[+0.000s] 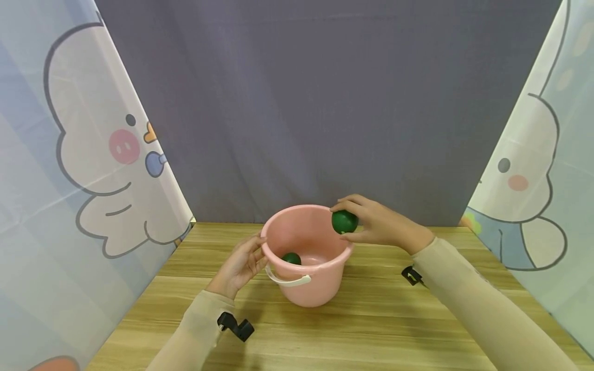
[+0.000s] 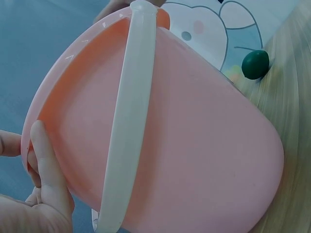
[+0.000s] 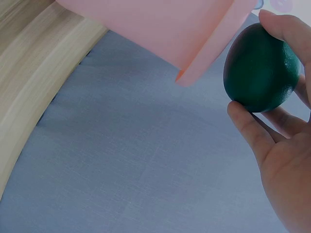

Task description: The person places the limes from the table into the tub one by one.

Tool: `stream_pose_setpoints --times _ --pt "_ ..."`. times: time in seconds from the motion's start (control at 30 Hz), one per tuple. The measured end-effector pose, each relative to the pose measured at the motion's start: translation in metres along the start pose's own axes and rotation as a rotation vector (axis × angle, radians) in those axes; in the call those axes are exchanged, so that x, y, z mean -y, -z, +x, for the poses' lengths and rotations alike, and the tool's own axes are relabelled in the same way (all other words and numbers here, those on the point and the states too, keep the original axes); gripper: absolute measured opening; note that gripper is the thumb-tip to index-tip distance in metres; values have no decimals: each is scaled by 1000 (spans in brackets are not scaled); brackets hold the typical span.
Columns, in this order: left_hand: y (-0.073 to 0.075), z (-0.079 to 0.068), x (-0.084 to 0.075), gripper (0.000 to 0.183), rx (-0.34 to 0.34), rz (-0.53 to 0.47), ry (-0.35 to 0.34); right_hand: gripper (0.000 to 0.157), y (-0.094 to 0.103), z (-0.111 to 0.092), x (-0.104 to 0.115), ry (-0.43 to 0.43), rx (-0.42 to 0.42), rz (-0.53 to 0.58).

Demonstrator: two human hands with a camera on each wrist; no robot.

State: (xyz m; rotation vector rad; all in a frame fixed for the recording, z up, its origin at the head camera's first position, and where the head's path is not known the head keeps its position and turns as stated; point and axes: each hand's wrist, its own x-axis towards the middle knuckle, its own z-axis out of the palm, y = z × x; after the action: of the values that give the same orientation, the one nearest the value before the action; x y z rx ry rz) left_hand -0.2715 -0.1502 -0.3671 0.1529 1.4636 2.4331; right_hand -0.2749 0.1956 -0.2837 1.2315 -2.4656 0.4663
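A pink bucket stands upright on the wooden table, its white handle hanging down the near side. My left hand pinches the bucket's left rim, with the thumb outside. Above the right rim, my right hand holds a glossy dark green egg-shaped object between thumb and fingertips. Inside the bucket lies a second dark green object, partly hidden by the near wall. The left wrist view shows another green egg-shaped object beyond the bucket, by the table surface.
A grey cloth hangs behind the table. Curtains with cartoon figures, one at the left and one at the right, flank the sides. Black mounts sit on both wrists.
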Motion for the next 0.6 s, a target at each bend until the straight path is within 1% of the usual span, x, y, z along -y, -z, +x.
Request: stream_pose_setpoints --times 0.3,0.6 --pt "0 0 0 51 0 -4 -1 56 -1 8 3 12 15 2" --pt "0 0 -1 50 2 1 -3 55 -4 16 7 4 24 42"
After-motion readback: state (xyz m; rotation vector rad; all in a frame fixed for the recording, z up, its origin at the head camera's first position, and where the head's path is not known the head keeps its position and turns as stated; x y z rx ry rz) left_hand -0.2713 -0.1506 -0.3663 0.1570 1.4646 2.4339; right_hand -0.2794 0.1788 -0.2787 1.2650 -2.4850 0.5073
